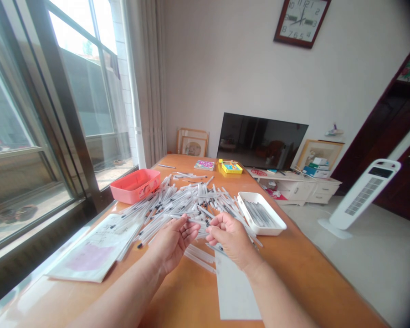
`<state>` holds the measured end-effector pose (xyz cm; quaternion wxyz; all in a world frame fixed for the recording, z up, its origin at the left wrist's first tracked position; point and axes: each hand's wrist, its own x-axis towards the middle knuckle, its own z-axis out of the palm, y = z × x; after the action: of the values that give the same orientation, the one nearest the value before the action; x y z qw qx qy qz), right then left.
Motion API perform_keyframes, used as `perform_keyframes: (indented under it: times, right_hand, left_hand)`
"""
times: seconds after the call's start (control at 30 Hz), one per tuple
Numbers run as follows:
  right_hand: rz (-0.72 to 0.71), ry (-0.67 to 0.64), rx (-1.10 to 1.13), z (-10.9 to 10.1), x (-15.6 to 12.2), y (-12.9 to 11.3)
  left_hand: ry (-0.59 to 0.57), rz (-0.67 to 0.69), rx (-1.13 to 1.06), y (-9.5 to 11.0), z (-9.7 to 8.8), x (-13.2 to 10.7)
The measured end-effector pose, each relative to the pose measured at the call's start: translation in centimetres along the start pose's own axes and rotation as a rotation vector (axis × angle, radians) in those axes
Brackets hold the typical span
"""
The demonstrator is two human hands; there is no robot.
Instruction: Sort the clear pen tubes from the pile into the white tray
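Many clear tubes [173, 202] crowd between pink basket [128, 194] and white tray [274, 230].

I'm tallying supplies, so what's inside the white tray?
The white tray holds slender grey pen-like sticks lying side by side; anything beneath them is covered and cannot be seen.

Table: brown, shiny top [177, 303].
Middle: many pens [177, 197], in a loose heap.
Left: red basket [123, 193]; nearer, a printed booklet [89, 257], some pens over its edge.
Right: white tray [268, 232].
Near side: white sheet [237, 291].
Far end: book [204, 166], yellow box [233, 171].
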<state>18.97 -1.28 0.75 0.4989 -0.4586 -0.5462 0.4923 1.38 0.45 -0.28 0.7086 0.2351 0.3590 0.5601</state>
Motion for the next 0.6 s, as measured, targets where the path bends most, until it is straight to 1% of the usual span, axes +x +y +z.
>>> perform_keyframes:
  times: [0.37,0.6]
  right_hand:
    - [-0.005,0.01,-0.006,0.08,0.02,-0.07]
    - [-0.007,0.021,-0.034,-0.02,0.11,0.07]
  left_hand:
    - [-0.02,0.018,0.014,-0.37,-0.47,0.2]
    - [-0.022,0.019,0.008,-0.37,-0.38,0.15]
